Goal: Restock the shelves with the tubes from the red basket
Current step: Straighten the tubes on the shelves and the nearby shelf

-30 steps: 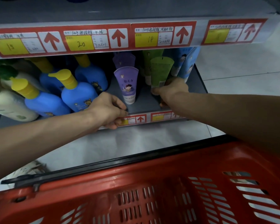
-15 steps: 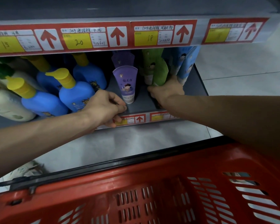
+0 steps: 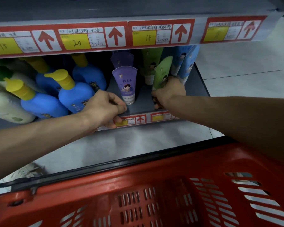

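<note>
The green tube [image 3: 163, 72] is on the lower shelf [image 3: 144, 97], toward its right end. Its lower part is closed in the grip of the right hand [image 3: 170, 93], and its cap end is hidden behind those fingers. The long axis runs near to upright, flat crimped end uppermost and leaning to the right. It sits just in front of another green tube [image 3: 149, 66] and just left of the blue tubes [image 3: 186, 63], which it seems to touch.

The tube rises straight out of the right hand's grip, away from the wrist, so this hand alone governs the tilt. Standing it square probably calls for swinging the top back to the left.

The left hand [image 3: 105, 108] is well to the left, its grip narrow, thumb over and fingers under the shelf's front lip, just near of the upright purple tube [image 3: 125, 84]. Blue pump bottles [image 3: 75, 94] stand farther left. The red basket [image 3: 170, 182] lies nearest; its contents are not shown.
</note>
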Demonstrator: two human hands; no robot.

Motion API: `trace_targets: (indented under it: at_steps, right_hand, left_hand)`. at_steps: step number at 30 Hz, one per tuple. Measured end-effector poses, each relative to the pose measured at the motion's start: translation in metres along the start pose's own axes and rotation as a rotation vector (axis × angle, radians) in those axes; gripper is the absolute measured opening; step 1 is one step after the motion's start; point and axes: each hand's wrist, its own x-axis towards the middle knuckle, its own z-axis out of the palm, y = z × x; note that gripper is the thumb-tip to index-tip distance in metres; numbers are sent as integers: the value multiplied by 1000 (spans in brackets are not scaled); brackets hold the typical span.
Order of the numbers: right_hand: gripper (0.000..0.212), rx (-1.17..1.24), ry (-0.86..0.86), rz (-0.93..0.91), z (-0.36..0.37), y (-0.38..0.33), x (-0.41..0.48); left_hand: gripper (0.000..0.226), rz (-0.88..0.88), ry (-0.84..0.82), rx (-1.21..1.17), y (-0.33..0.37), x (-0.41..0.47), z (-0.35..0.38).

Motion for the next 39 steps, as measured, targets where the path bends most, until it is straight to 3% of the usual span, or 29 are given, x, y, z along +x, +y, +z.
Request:
trace_targets:
  at_steps: [6,17,29,34,39]
  right_hand:
    - [50,-74,26,-60,1,4,5]
    - [67,-28,-8,-64,17,-1,11]
    - [54,-132,-57,-27,3,-2,1]
    - [22,-176,-119,76,-13,8,7]
    - [27,-180,-267,195,-58,32,3]
  left_hand:
    - [4,-2,-1,4,0,2,-1]
    - [4,-14,1,5,1,3,3]
    - [2,-30,2,40,2,-4,-3]
    - [4,-18,19,94,1,-11,-7]
    - [7,-30,15,125,-3,-14,-8]
